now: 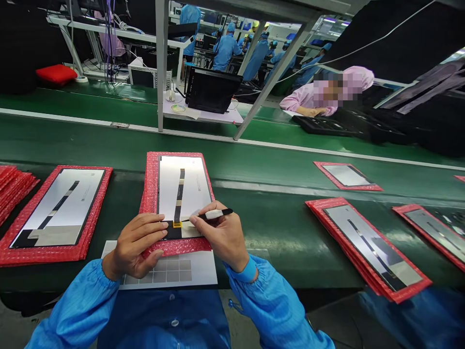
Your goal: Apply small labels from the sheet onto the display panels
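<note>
A silver display panel point(185, 182) with a black flex strip down its middle lies on a red bubble-wrap sheet point(150, 186) in front of me. My left hand point(136, 245) rests on the panel's near end, fingers curled and pressing it down. My right hand point(221, 237) is closed on a black and white tweezer tool point(214, 214), whose tip meets a small yellow tab point(177, 224) on the strip's lower end. Under the bubble wrap lies a white sheet with grey stickers point(174, 271).
Another panel on red wrap point(58, 208) lies at left, next to a stack of red sheets point(12, 189). More panels point(374, 247) point(347, 175) sit on the green belt at right. A person in pink point(312, 102) works across the line by a black monitor point(210, 89).
</note>
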### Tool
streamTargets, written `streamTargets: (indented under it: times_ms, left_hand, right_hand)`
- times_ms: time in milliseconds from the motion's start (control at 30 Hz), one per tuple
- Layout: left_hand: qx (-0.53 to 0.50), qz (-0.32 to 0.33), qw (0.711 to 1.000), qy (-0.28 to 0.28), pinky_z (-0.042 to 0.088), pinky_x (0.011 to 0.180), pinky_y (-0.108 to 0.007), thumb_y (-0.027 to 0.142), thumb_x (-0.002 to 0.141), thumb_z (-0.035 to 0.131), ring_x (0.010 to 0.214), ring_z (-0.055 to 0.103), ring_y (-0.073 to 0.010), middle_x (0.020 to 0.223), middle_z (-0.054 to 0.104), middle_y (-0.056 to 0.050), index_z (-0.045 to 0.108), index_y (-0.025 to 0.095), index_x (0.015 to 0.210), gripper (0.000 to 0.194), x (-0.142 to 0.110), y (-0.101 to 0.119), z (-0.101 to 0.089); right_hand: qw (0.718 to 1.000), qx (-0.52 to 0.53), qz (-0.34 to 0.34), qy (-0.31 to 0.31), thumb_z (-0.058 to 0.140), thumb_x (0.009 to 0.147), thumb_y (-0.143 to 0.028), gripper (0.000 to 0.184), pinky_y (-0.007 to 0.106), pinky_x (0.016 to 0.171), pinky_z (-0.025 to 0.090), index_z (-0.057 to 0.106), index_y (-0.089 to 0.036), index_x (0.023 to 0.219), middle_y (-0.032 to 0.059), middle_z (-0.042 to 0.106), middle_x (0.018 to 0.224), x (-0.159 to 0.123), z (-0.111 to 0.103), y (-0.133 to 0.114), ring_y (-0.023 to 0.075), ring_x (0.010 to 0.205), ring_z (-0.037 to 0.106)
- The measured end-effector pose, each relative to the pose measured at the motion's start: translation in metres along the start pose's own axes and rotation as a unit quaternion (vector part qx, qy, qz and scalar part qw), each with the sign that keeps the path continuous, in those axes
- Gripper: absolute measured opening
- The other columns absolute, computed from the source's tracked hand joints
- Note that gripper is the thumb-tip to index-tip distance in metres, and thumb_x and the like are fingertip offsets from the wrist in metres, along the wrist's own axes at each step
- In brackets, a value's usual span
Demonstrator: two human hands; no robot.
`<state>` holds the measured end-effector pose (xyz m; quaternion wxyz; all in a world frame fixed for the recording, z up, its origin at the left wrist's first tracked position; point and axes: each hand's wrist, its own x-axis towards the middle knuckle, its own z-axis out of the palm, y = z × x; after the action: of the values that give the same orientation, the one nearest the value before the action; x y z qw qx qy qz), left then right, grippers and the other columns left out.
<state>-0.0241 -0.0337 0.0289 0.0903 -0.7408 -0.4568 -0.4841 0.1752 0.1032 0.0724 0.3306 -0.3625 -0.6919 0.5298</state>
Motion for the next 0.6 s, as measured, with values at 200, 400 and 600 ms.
streamTargets:
  times_ms: [200,400,600]
  left_hand:
    - [0.003,0.005,1.0,-0.005,0.062,0.093,-0.048,0.02,0.092,0.061,0.114,0.072,-0.0315,0.11,0.078,-0.016,0.07,0.011,0.119,0.03,0.0002,0.0002,0.0003]
    - [-0.003,0.001,1.0,-0.001,0.062,0.092,-0.048,0.02,0.091,0.063,0.114,0.073,-0.0319,0.109,0.078,-0.016,0.071,0.011,0.118,0.029,0.0,-0.0002,0.0001]
    - [0.001,0.006,1.0,-0.006,0.061,0.091,-0.047,0.02,0.091,0.063,0.113,0.072,-0.032,0.109,0.078,-0.017,0.071,0.01,0.118,0.03,0.0003,-0.0005,0.0001]
  right_hand:
    - [1.0,0.004,0.002,0.0,0.085,0.077,-0.04,0.026,0.027,0.053,0.049,0.066,-0.022,0.078,0.0019,0.068,0.067,0.0009,-0.0002,0.0006,0.0175,0.059,0.061]
    - [1.0,0.001,0.015,-0.001,0.084,0.076,-0.039,0.025,0.028,0.053,0.047,0.066,-0.022,0.077,0.0017,0.067,0.066,0.0003,-0.0003,-0.0034,0.0176,0.058,0.06]
    - [1.0,0.004,0.012,-0.002,0.083,0.075,-0.038,0.023,0.028,0.054,0.048,0.067,-0.022,0.078,0.0023,0.069,0.067,0.0,0.0005,-0.0036,0.0189,0.059,0.062]
